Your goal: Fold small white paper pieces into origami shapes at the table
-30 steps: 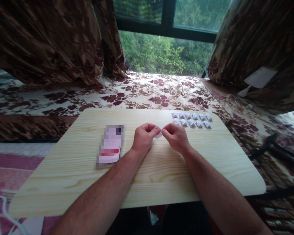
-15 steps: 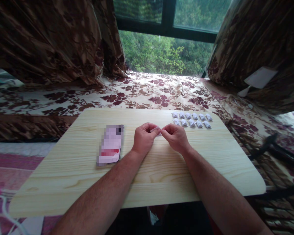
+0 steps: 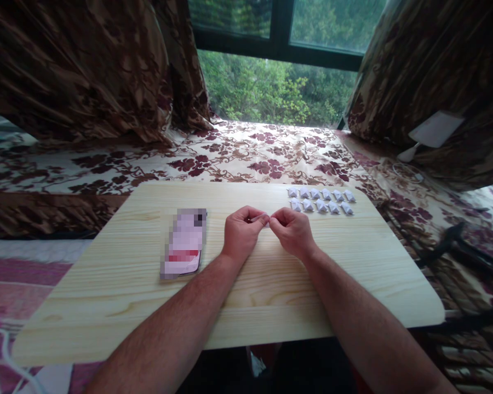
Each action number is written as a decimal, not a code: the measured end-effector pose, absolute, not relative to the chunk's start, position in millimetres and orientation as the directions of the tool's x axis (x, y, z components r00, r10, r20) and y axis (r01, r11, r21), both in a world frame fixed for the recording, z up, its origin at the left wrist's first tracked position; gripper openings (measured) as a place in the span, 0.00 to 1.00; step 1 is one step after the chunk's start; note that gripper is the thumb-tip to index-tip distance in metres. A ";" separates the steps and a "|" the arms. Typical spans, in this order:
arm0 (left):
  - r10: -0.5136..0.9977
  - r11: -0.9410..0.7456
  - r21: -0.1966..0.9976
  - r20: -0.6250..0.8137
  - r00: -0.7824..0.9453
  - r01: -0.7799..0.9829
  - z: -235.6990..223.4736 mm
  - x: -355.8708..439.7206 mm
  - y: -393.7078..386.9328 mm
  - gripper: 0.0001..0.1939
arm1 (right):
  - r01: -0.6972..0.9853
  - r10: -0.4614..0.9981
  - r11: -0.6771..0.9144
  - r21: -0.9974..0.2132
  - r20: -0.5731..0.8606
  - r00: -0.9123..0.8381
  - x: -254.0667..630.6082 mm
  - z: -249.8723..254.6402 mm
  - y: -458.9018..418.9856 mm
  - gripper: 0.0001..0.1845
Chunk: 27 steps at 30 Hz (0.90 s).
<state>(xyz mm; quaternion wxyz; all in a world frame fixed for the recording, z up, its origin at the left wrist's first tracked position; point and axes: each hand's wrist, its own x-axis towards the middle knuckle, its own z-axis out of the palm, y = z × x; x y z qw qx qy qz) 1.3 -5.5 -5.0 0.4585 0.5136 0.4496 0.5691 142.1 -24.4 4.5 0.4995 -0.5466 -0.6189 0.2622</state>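
Observation:
Over the middle of the light wooden table (image 3: 263, 295), my left hand (image 3: 243, 230) and my right hand (image 3: 292, 229) meet at the fingertips. Between the left thumb and fingers is a small pale piece of paper (image 3: 254, 219), mostly hidden. My right thumb and forefinger pinch at its right end. Just beyond my right hand lie two rows of small folded white paper pieces (image 3: 321, 206), raised to points like stars.
A pink phone (image 3: 184, 235), partly pixelated, lies left of my hands. Beyond the table stretches a floral cloth (image 3: 267, 148) below a window. A white lamp (image 3: 435, 129) stands at the back right, and a white cable (image 3: 7, 350) hangs at lower left.
Both hands stay in nearly the same place, with the fingertips shifted only slightly around the paper. Less of the paper shows between them. The rows of folded pieces are unchanged.

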 end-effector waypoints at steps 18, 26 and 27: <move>1.000 -0.007 0.936 0.014 0.016 -0.352 -4.2 4.6 -4.7 0.10 | 0.379 0.948 0.284 -0.880 0.317 0.026 144.0 8.1 -24.9 0.09; 0.999 0.002 0.955 0.012 0.048 -0.296 -2.8 2.3 -4.0 0.11 | 0.364 0.950 0.275 -0.890 0.310 0.039 144.7 6.8 -23.6 0.09; 0.997 0.000 0.965 0.019 0.070 -0.262 -2.6 1.6 -4.0 0.12 | 0.360 0.951 0.269 -0.894 0.306 0.049 145.3 6.5 -22.9 0.09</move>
